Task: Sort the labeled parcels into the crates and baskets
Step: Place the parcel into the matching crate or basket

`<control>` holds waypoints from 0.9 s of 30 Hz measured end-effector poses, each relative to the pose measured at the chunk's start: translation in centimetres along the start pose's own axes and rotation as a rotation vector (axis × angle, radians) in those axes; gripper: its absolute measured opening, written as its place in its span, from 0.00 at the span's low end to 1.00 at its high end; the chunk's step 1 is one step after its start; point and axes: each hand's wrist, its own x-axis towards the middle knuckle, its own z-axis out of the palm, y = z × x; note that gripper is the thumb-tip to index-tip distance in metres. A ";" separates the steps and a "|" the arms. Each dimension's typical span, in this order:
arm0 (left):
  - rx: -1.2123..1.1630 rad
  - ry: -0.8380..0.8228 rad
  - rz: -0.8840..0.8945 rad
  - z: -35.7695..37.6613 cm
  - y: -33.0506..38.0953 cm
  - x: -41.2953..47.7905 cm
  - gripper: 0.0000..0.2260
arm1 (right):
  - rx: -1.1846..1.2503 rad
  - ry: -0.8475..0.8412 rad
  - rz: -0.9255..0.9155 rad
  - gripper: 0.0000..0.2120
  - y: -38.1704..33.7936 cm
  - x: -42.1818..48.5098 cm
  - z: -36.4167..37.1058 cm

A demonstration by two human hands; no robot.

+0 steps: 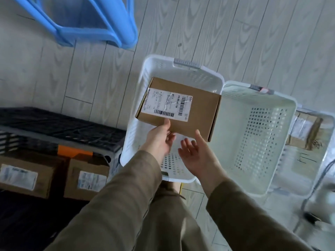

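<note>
A flat brown cardboard parcel (201, 113) with a white barcode label on top hangs above the left white basket (133, 127). My left hand (159, 140) pinches the parcel's near edge, thumb on top and fingers underneath. My right hand (196, 156) is just below the near right corner with its fingers spread and relaxed; its thumb points up toward the parcel's edge. I cannot tell whether it touches. The basket's perforated floor under the parcel shows no parcels.
A second pale basket (253, 127) stands right of the first, and a third basket (324, 142) beyond it holds labeled parcels (306, 131). At left a black crate (54, 124) stands over two labeled boxes (23, 174) (87, 178). A blue plastic stool (101, 24) is on the floor far ahead.
</note>
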 end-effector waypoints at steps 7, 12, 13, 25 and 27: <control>-0.069 -0.032 -0.011 1.1 -0.2 5.6 0.07 | -0.003 0.092 -0.064 0.08 -0.3 7.4 1.2; -0.039 -0.025 0.053 1.8 0.4 9.3 0.11 | -0.170 0.092 -0.034 0.13 -0.5 11.3 2.0; -0.013 -0.025 0.077 1.9 0.6 10.1 0.13 | -0.146 0.098 -0.046 0.13 -0.5 12.0 2.1; 0.222 -0.025 0.112 2.9 1.7 18.1 0.12 | -0.025 0.155 -0.119 0.10 -2.1 19.7 4.7; 0.242 -0.019 0.118 3.3 1.8 18.9 0.10 | -0.077 0.148 -0.146 0.09 -2.3 21.0 4.7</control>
